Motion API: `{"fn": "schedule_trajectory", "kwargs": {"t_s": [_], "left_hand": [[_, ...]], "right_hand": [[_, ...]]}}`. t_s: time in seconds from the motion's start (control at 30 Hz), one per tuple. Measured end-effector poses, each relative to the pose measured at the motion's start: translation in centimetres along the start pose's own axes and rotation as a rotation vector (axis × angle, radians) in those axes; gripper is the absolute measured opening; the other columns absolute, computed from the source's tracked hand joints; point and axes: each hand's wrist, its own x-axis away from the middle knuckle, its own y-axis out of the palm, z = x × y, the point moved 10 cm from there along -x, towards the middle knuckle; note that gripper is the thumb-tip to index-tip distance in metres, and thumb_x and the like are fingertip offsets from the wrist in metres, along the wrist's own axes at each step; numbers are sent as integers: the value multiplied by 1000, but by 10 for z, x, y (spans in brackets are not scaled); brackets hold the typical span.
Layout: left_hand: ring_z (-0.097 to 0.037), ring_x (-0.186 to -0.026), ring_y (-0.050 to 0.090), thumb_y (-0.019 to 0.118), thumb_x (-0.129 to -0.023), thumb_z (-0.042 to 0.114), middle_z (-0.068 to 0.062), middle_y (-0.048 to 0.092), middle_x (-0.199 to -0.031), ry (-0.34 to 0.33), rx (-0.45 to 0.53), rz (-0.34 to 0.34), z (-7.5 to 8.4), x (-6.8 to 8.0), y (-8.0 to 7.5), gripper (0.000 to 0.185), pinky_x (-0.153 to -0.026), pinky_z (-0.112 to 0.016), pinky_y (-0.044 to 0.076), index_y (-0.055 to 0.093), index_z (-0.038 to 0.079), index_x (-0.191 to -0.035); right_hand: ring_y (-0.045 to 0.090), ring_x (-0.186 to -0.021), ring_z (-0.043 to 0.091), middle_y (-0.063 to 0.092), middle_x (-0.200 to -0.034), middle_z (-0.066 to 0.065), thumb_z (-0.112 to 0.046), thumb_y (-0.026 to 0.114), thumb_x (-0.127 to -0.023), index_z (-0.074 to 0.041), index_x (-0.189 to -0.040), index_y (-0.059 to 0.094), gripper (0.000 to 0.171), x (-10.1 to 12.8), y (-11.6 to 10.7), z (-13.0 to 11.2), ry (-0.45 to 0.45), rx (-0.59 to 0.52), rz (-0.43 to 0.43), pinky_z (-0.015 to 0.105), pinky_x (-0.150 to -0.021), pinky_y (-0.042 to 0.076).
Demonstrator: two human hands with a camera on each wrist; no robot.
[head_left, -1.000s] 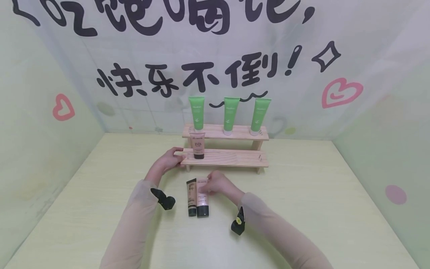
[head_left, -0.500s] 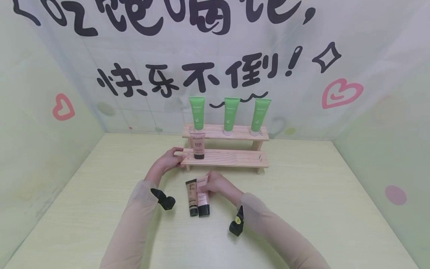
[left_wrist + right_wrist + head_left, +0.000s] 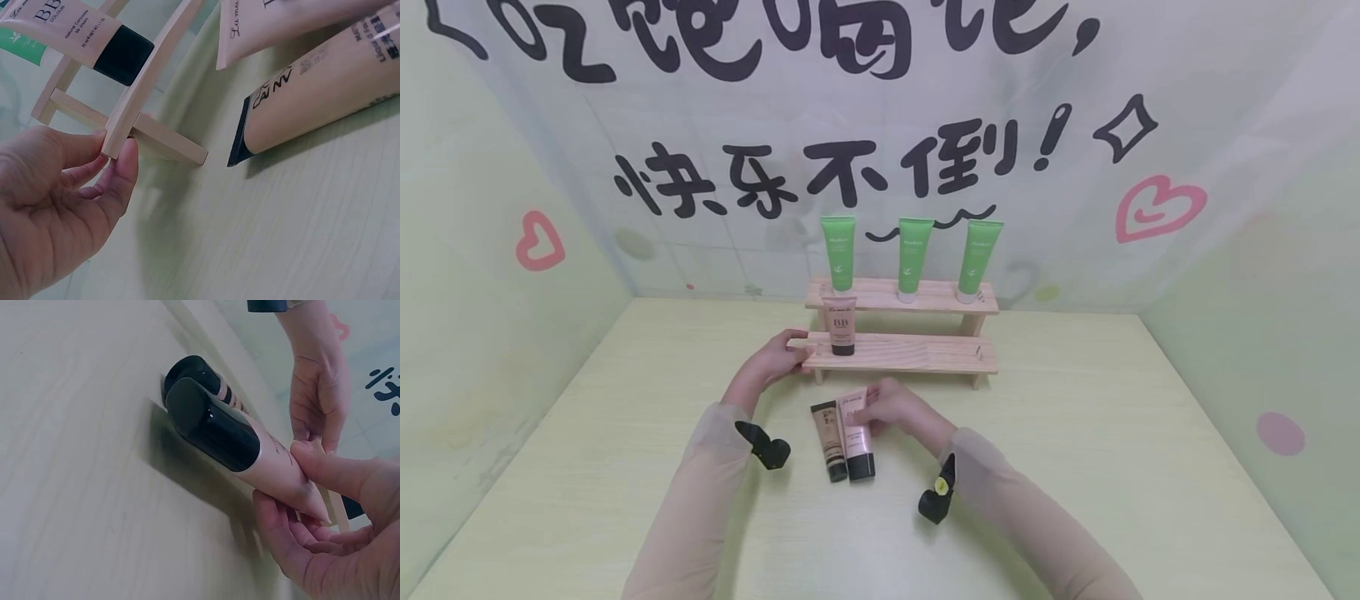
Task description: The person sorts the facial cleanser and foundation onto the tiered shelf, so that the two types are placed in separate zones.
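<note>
My right hand (image 3: 880, 410) pinches the flat end of a pink cream tube (image 3: 857, 435) with a black cap (image 3: 212, 428), lifting that end off the table. A tan tube (image 3: 827, 437) lies beside it on its left, its crimped end (image 3: 240, 134) pointing at the rack. My left hand (image 3: 778, 358) grips the left end of the lower step of a two-step wooden rack (image 3: 917, 354), thumb and fingers (image 3: 119, 162) closed round the board edge. One BB tube (image 3: 841, 327) stands cap-down on the lower step. Three green tubes (image 3: 913, 254) stand on the upper step.
The rack stands near the back of a pale yellow-green table (image 3: 1112, 467), enclosed by walls with black lettering and pink hearts (image 3: 1157, 207). Black wrist cameras (image 3: 936, 496) sit on both sleeved forearms.
My right hand has raised the pink tube's flat end and shifted it slightly right and toward me. The left hand and the rack have stayed put.
</note>
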Motion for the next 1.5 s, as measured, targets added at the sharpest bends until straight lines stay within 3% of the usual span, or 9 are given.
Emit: {"fn": "schedule_trajectory", "kwargs": {"t_s": [0.3, 0.57, 0.77, 1.17, 1.5], "left_hand": [[-8, -73, 56, 41, -100, 14, -24, 48, -127, 4, 14, -2, 1, 0, -1, 52, -82, -27, 51, 21, 6, -146], [-9, -75, 57, 40, -100, 13, -25, 47, -130, -2, 0, -5, 1, 0, 0, 51, -82, -27, 51, 21, 6, -146], [-9, -77, 57, 40, -100, 14, -24, 48, -130, -4, -7, -3, 0, -1, 0, 51, -82, -27, 51, 21, 7, -146], [-7, -75, 58, 42, -100, 16, -24, 48, -131, 0, -2, -11, -1, -2, 0, 52, -82, -26, 51, 22, 7, -146], [-7, -75, 58, 41, -100, 16, -25, 48, -131, 3, -14, -10, -1, -1, 0, 52, -81, -26, 51, 21, 7, -147]], "right_hand": [[65, -78, 21, 66, -100, 19, -9, 76, -73, 9, -113, 56, 49, 2, -17, -4, -11, 5, 42, 32, -72, 56], [66, -80, 20, 67, -101, 18, -9, 75, -75, 6, -110, 58, 42, 6, -26, -9, -18, -11, 17, 32, -74, 57], [65, -81, 19, 67, -101, 17, -9, 75, -75, 3, -108, 59, 39, 8, -36, -10, -17, -19, 44, 30, -73, 57], [60, -82, 17, 65, -97, 13, -6, 73, -76, 3, -102, 60, 30, 14, -66, -29, -99, -16, 106, 27, -74, 54], [57, -109, 29, 60, -120, 17, -10, 74, -74, -1, -118, 58, 47, 21, -88, -35, -94, 22, 144, 39, -97, 45]]}}
